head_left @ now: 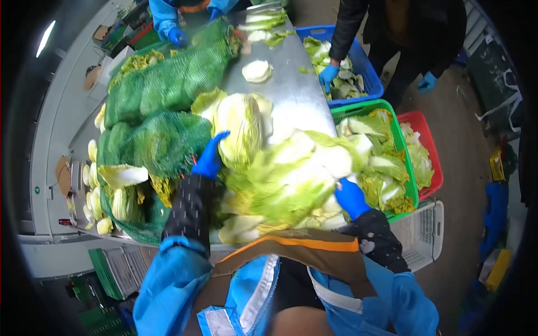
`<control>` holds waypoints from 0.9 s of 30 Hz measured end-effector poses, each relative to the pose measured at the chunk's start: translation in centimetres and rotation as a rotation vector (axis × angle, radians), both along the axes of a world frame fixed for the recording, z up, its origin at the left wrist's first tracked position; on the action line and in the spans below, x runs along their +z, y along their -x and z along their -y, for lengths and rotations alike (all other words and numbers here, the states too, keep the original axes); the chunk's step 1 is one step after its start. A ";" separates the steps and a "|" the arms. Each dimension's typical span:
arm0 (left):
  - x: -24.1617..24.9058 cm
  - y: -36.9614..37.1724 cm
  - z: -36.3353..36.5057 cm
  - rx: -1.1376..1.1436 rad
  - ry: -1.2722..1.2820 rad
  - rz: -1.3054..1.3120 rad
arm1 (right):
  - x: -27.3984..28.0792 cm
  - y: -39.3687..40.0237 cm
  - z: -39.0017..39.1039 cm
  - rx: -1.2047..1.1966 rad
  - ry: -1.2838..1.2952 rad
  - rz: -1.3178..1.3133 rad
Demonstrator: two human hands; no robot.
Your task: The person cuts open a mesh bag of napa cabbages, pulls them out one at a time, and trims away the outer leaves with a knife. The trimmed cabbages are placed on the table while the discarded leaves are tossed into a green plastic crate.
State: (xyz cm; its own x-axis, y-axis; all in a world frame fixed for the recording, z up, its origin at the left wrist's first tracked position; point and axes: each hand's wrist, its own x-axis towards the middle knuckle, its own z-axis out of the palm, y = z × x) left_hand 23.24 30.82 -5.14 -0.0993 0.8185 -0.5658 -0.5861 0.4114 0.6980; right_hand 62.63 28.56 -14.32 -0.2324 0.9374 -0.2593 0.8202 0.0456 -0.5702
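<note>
My left hand (208, 159), in a blue glove, rests against the left side of a whole Chinese cabbage (240, 126). One finger stretches out onto the cabbage; the others are partly hidden. Small red bits show beside this hand, too small to name. At the right end of a broad heap of loose cabbage leaves (291, 179), my right hand (352, 199), also gloved in blue, has its fingers closed on a pale leaf. The leaves are partly smeared by motion and lie across the near part of the metal table (294, 106).
Green net sacks of cabbages (162, 89) fill the table's left. Right of it stand a green crate (413, 176), a blue crate (376, 95) and a red crate (436, 162), holding leaves, and a white crate (428, 235). A co-worker's gloved hand (329, 75) reaches into the blue crate; another person (165, 19) stands opposite.
</note>
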 end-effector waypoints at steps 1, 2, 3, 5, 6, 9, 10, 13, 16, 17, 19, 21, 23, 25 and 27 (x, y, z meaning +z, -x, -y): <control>-0.5 0.7 1.8 0.023 -0.012 0.175 | -0.1 -1.2 -1.1 -0.029 -0.027 0.077; 0.7 0.0 3.7 0.078 -0.072 0.196 | -0.1 -2.6 -2.0 -0.048 -0.044 0.162; 1.0 -0.1 5.2 0.071 -0.120 0.273 | -1.1 -4.8 -3.4 -0.062 -0.074 0.195; 1.1 -0.6 8.6 0.043 -0.231 0.366 | -3.6 -10.4 -6.1 -0.040 -0.102 0.219; 1.2 -1.5 9.6 0.010 -0.304 0.379 | -4.0 -12.0 -7.5 -0.015 -0.112 0.207; 3.1 -5.1 11.2 -0.077 -0.332 0.168 | 7.1 -6.8 -5.6 -0.558 0.209 -0.175; 3.0 -6.1 11.5 -0.130 -0.335 0.038 | 9.3 -4.1 -4.5 -0.569 0.203 -0.352; -0.2 -8.5 11.6 -0.268 -0.277 -0.161 | 6.9 -2.4 -4.3 -0.487 0.172 -0.423; -3.4 -9.6 11.3 -0.446 -0.494 -0.499 | 6.0 -3.2 -4.8 -0.476 0.094 -0.344; -3.9 -9.6 11.7 -0.506 -0.391 -0.350 | 7.1 -3.7 -4.5 -0.477 0.034 -0.262; -3.9 -9.2 12.3 -0.555 -0.432 -0.429 | 8.6 -3.1 -2.2 -0.541 0.032 -0.364; -4.0 -9.5 12.6 -0.557 -0.461 -0.553 | 6.1 -4.3 -1.7 -0.533 -0.031 -0.448; -3.8 -9.7 13.4 -0.532 -0.397 -0.598 | 4.8 -6.7 -2.9 -0.529 0.128 -0.276; -4.2 -8.9 13.9 -0.534 -0.312 -0.683 | 10.4 -6.8 -3.2 -0.472 0.260 -0.103; -5.6 -7.3 15.4 -0.545 -0.242 -0.707 | 10.8 -6.8 -1.9 -0.252 -0.092 -0.031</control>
